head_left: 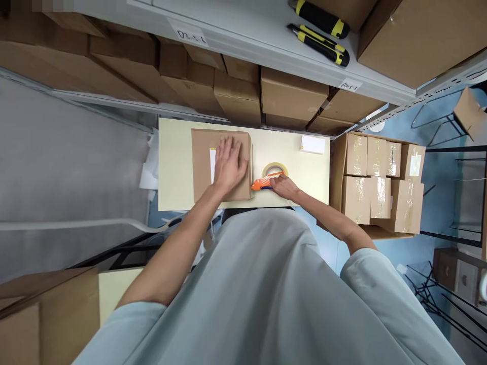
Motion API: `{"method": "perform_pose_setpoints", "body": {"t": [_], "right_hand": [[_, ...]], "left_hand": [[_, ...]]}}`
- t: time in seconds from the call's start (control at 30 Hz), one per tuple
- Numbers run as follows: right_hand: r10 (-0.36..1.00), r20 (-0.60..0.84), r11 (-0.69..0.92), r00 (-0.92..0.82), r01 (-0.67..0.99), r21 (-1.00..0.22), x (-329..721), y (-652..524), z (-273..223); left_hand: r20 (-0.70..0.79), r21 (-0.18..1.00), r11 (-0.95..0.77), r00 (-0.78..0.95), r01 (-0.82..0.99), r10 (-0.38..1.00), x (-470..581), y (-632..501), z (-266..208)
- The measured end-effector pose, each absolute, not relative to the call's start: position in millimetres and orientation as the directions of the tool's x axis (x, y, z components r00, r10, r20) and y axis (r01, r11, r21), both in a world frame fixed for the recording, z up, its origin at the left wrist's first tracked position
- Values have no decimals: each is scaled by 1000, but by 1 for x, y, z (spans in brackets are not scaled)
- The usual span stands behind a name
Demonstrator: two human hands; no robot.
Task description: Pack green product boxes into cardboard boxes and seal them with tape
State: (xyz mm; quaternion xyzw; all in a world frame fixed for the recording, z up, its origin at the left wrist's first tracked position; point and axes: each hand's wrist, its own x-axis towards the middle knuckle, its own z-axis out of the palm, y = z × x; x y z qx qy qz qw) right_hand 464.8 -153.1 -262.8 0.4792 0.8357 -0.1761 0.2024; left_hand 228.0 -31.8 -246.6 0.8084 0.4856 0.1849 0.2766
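Observation:
A closed cardboard box (201,167) lies on the pale yellow tabletop (175,167). My left hand (229,165) rests flat on its top, fingers spread, partly covering a white strip (212,165) with a yellow end. To the right, my right hand (283,186) is closed on an orange tape dispenser (262,183) with a blue part low on it. A roll of yellowish tape (274,166) sits at the dispenser. The dispenser's front end is close to the box's right side; whether they touch I cannot tell.
A small white box (312,144) stands at the table's back right. Beyond the right edge, a large carton (337,177) holds several taped boxes. Shelves packed with cardboard boxes (292,94) run behind the table. Two black-and-yellow utility knives (323,45) lie on the upper shelf.

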Motion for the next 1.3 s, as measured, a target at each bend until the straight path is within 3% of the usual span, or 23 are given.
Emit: {"method": "perform_pose_setpoints", "body": {"t": [0.13,0.33,0.63,0.73,0.97,1.13,1.3], "right_hand": [[741,-467,498,-483,861,-100,437,-159,-267],[740,-424,520,-522,844,-131,404,-164,-268],[655,-447,597,-610,780,-189,408,-180,-257],[631,-523,555,-573,805,-211,431,-179,-252],[686,-628,426,-368,902,-63,538,-170,-223],[745,-623,343,-238,938,53,589,-161,-205],[759,-597,339,-261,941,20,551,-139,-220]], "left_hand": [[-64,581,-340,459,739,886,254,-1,-256],[-32,532,-417,509,737,860,276,-28,-255],[-37,500,-543,643,675,765,264,-61,-262],[-25,488,-575,669,657,743,261,-57,-263],[12,483,-651,739,586,673,249,-59,-267],[9,508,-730,844,458,536,236,-76,-271],[-3,554,-768,923,321,384,231,-104,-263]]}}
